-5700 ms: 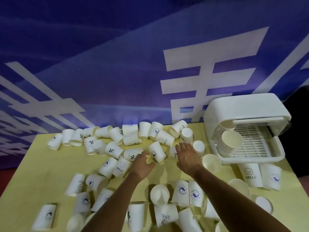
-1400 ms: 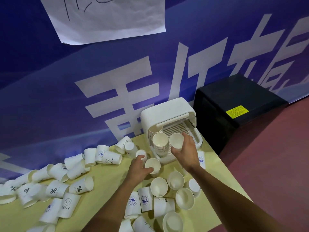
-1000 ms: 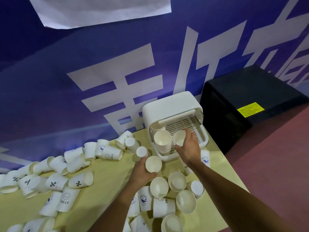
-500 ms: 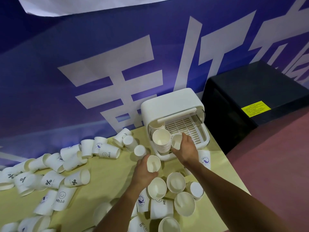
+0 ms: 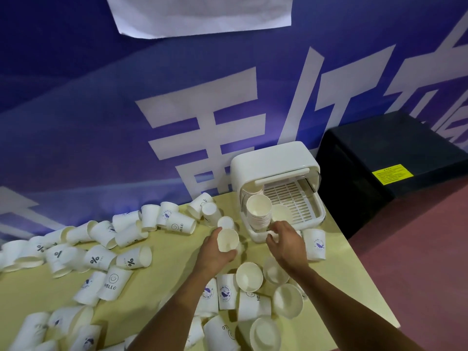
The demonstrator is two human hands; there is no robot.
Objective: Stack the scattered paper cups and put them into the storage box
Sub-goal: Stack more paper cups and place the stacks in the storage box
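Observation:
My left hand grips a white paper cup, its mouth tipped toward me, just left of the white storage box. Inside the box stands a stack of cups, with a single cup beside it on the slatted tray. My right hand hovers at the box's front edge with loosely curled fingers and holds no cup. Many loose cups lie scattered over the yellow table, and several open-mouthed ones sit between my forearms.
A black cabinet stands right of the table, beyond its edge. An upright printed cup sits by the box's front right corner. A blue banner wall with a paper sheet backs the table. Red floor lies to the right.
My right hand carried a cup into the box, let it go beside the stack and drew back to the front edge. My left hand lifted its cup slightly.

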